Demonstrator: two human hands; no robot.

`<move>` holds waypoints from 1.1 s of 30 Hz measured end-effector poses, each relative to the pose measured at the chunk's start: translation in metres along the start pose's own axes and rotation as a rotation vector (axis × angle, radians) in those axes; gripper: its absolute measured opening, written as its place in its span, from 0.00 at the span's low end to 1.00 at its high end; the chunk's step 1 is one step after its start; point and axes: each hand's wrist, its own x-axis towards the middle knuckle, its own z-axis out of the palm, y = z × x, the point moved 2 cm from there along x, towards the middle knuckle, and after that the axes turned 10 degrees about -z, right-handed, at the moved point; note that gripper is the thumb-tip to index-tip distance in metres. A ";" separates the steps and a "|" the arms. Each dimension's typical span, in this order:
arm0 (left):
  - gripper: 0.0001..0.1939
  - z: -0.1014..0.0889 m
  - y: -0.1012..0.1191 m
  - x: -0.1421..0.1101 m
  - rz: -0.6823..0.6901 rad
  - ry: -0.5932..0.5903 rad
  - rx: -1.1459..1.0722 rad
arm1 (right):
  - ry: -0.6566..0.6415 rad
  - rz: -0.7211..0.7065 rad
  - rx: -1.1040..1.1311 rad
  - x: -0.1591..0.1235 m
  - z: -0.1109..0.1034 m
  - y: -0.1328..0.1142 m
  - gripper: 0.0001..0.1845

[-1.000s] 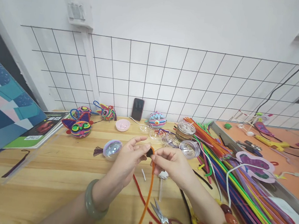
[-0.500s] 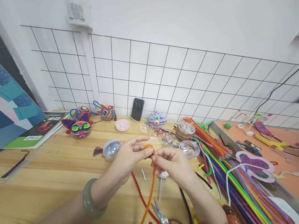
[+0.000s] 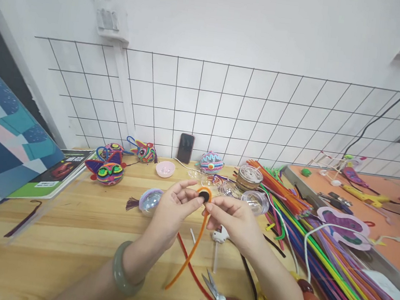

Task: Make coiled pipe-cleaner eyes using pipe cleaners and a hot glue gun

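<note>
Between my two hands is a small coiled disc (image 3: 204, 196) with a black middle, a pale ring and an orange edge. My left hand (image 3: 174, 210) pinches it from the left with thumb and forefinger. An orange pipe cleaner (image 3: 192, 254) forms that edge, its free end hanging down over the table. My right hand (image 3: 233, 217) pinches the pipe cleaner at the coil's lower right. Below lie a red pipe cleaner (image 3: 198, 281) and red-handled scissors (image 3: 217, 296), blades partly apart. A white gadget with a clear stick (image 3: 220, 234) is beside my right hand.
A big bundle of coloured pipe cleaners (image 3: 338, 269) lies at right. Behind my hands are clear plastic domes (image 3: 254, 203), a round tin (image 3: 249, 178), a pink bowl (image 3: 165, 168) and a phone (image 3: 185, 148). Colourful wrapped figures (image 3: 109, 173) and a book (image 3: 50, 178) stand left.
The coil has turned so that its black and pale face shows. The orange pipe cleaner's free end has swung to the left. The whole view has shifted slightly.
</note>
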 end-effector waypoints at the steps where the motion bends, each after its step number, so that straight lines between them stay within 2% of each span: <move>1: 0.21 0.000 0.002 -0.001 0.030 0.027 0.036 | 0.010 -0.006 0.002 0.000 -0.001 0.000 0.10; 3: 0.24 0.002 0.007 -0.002 0.070 0.075 0.096 | 0.045 -0.036 0.021 0.000 -0.003 -0.001 0.09; 6: 0.25 0.003 0.010 -0.003 0.103 0.077 0.120 | 0.090 -0.102 0.054 0.000 -0.006 -0.005 0.11; 14: 0.25 0.001 0.008 -0.002 0.183 0.059 0.250 | 0.054 -0.148 0.049 -0.002 -0.003 -0.005 0.15; 19: 0.24 0.000 0.008 -0.003 0.208 0.061 0.302 | 0.086 -0.192 -0.033 -0.004 -0.001 -0.005 0.11; 25: 0.26 0.003 0.007 -0.005 0.156 -0.001 0.217 | 0.094 -0.288 -0.166 -0.009 0.001 -0.009 0.07; 31: 0.25 0.002 0.007 -0.006 0.206 0.000 0.270 | 0.115 -0.348 -0.243 -0.010 0.000 -0.008 0.06; 33: 0.25 0.002 0.008 -0.006 0.219 0.006 0.290 | 0.128 -0.374 -0.242 -0.010 0.000 -0.008 0.09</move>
